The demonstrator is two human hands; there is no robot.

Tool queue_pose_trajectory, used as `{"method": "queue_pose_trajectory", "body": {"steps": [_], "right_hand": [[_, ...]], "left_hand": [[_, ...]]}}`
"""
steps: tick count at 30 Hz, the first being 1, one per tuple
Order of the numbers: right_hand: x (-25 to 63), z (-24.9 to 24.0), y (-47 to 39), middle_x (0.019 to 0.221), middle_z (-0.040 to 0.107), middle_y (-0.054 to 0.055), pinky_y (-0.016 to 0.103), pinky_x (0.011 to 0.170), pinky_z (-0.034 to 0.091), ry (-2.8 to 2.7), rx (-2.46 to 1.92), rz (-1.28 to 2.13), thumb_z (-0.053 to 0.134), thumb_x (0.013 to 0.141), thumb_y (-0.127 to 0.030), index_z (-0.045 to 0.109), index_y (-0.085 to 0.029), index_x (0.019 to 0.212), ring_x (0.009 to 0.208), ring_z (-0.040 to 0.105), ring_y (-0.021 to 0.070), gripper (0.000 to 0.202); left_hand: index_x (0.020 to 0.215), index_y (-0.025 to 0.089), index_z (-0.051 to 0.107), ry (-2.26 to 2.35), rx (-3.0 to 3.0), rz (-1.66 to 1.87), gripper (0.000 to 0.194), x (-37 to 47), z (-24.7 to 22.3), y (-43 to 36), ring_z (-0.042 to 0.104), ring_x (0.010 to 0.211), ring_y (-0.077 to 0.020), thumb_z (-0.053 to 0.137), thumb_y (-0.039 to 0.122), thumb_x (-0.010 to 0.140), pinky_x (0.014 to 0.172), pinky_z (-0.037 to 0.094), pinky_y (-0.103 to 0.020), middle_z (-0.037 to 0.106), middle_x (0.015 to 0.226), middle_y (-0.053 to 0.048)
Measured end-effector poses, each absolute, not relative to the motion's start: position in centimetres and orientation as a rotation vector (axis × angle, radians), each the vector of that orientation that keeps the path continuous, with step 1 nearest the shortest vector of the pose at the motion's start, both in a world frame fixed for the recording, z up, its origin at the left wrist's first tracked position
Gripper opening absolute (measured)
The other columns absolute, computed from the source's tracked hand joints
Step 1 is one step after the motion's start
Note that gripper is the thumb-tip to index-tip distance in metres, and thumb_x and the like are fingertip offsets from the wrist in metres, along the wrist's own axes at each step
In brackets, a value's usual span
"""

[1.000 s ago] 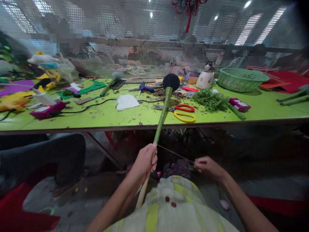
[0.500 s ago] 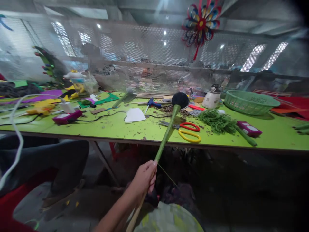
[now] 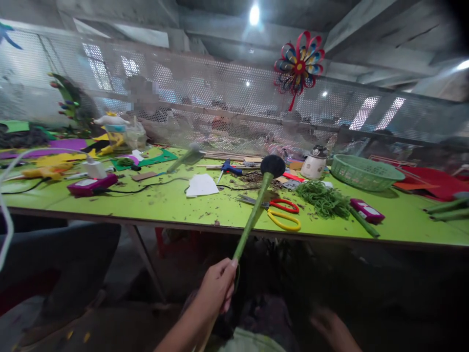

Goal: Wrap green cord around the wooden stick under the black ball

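Note:
A long stick wrapped in green (image 3: 252, 217) slants up over the table edge and ends in a round black head (image 3: 273, 166). My left hand (image 3: 220, 283) is closed round its lower part, where bare wood shows below the fist. To the lower right, my right hand (image 3: 326, 320) is dark and smeared by motion, apart from the stick; its fingers are not clear. Behind the stick lie scissors (image 3: 284, 213) with one red and one yellow handle. A pile of green strands (image 3: 324, 198) sits right of them.
The lime-green table (image 3: 164, 208) bears a white paper piece (image 3: 202, 186), a blue glue gun (image 3: 230, 168), magenta boxes (image 3: 91, 186), a green basket (image 3: 366, 173) and a white pot (image 3: 314, 164). A mesh screen (image 3: 176, 98) stands behind. A person's leg (image 3: 62, 264) is at the left.
My right hand has come into view at the lower right. The thin strand that stretched right from my left fist now hangs close beside it. The view has tilted up and shifted slightly.

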State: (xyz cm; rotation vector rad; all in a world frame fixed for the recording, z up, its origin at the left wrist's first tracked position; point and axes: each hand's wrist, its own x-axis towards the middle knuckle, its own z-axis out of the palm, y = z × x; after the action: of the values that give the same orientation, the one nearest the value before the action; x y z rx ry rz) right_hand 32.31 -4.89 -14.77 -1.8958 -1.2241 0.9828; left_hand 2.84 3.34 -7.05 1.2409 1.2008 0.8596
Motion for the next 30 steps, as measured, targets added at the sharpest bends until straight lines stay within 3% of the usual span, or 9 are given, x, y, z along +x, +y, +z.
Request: {"method": "queue_pose_trajectory", "body": {"steps": [1, 3, 6, 10, 16, 22, 26, 30], "right_hand": [[30.3, -13.5, -2.9, 0.075, 0.068, 0.009, 0.047, 0.081, 0.046, -1.29, -1.773, 0.944, 0.073, 0.062, -0.036, 0.07, -0.024, 0.06, 0.086, 0.062, 0.0356, 0.012], [25.5, -10.7, 0.1, 0.096, 0.069, 0.01, 0.043, 0.083, 0.046, -1.34, -1.499, 1.084, 0.067, 0.071, -0.039, 0.072, -0.022, 0.088, 0.096, 0.059, 0.0314, 0.025], [18.5, -7.1, 2.5, 0.106, 0.064, 0.011, 0.03, 0.058, 0.05, -1.263, -1.145, 1.411, 0.069, 0.071, -0.039, 0.064, -0.02, 0.108, 0.098, 0.057, 0.0286, 0.042], [14.3, -5.7, 3.6, 0.086, 0.062, 0.006, 0.022, 0.047, 0.047, -1.191, -0.96, 1.609, 0.072, 0.069, -0.036, 0.064, -0.016, 0.097, 0.072, 0.056, 0.0169, 0.035], [15.7, -6.3, 4.7, 0.074, 0.058, 0.003, 0.021, 0.043, 0.043, -1.188, -1.026, 1.794, 0.073, 0.067, -0.04, 0.065, -0.013, 0.092, 0.062, 0.056, 0.0143, 0.037], [15.7, -5.7, 5.7, 0.095, 0.06, 0.007, 0.028, 0.069, 0.047, -1.452, -1.173, 1.08, 0.075, 0.065, -0.033, 0.072, -0.017, 0.082, 0.094, 0.052, 0.0217, 0.023], [14.6, -6.5, 5.6, 0.079, 0.06, 0.004, 0.021, 0.045, 0.04, -1.183, -1.046, 1.621, 0.074, 0.067, -0.037, 0.067, -0.014, 0.097, 0.057, 0.05, 0.0104, 0.038], [14.3, -7.1, 5.5, 0.066, 0.055, -0.001, 0.016, 0.035, 0.033, -1.006, -0.88, 1.89, 0.077, 0.064, -0.036, 0.064, -0.013, 0.1, 0.048, 0.052, 0.0082, 0.045]], "left_hand": [[0.06, 0.024, 0.035, 1.224, 1.274, 0.874, 0.041, 2.7, -7.1, 3.5, 0.027, 0.025, -0.0075, 0.039, 0.059, 0.081, 0.029, 0.022, -0.018, 0.027, 0.035, 0.012], [0.058, 0.023, 0.039, 1.257, 1.326, 0.904, 0.04, 2.1, -7.0, 3.8, 0.034, 0.03, -0.0086, 0.045, 0.056, 0.079, 0.034, 0.027, -0.019, 0.033, 0.037, 0.01], [0.057, 0.021, 0.05, 1.321, 1.431, 0.95, 0.035, 0.9, -6.7, 4.1, 0.05, 0.049, -0.0129, 0.053, 0.051, 0.076, 0.046, 0.034, -0.02, 0.05, 0.048, 0.004], [0.06, 0.02, 0.059, 1.426, 1.601, 0.964, 0.032, 0.0, -6.7, 4.1, 0.056, 0.058, -0.0166, 0.052, 0.046, 0.078, 0.054, 0.036, -0.022, 0.06, 0.055, -0.001], [0.059, 0.019, 0.061, 1.419, 1.674, 0.958, 0.036, -0.3, -6.8, 4.1, 0.054, 0.054, -0.0164, 0.048, 0.045, 0.08, 0.054, 0.035, -0.022, 0.061, 0.053, -0.001], [0.059, 0.019, 0.063, 1.47, 1.748, 0.931, 0.036, -0.7, -6.3, 4.4, 0.054, 0.054, -0.0167, 0.048, 0.045, 0.079, 0.054, 0.035, -0.022, 0.061, 0.054, -0.001], [0.065, 0.018, 0.069, 1.443, 1.738, 0.922, 0.037, -0.7, -5.8, 4.7, 0.055, 0.055, -0.0176, 0.048, 0.045, 0.079, 0.053, 0.036, -0.023, 0.065, 0.057, -0.002], [0.066, 0.017, 0.07, 1.387, 1.733, 0.882, 0.04, -0.9, -5.7, 4.9, 0.056, 0.057, -0.0187, 0.047, 0.047, 0.079, 0.052, 0.036, -0.022, 0.067, 0.059, -0.003]]}}
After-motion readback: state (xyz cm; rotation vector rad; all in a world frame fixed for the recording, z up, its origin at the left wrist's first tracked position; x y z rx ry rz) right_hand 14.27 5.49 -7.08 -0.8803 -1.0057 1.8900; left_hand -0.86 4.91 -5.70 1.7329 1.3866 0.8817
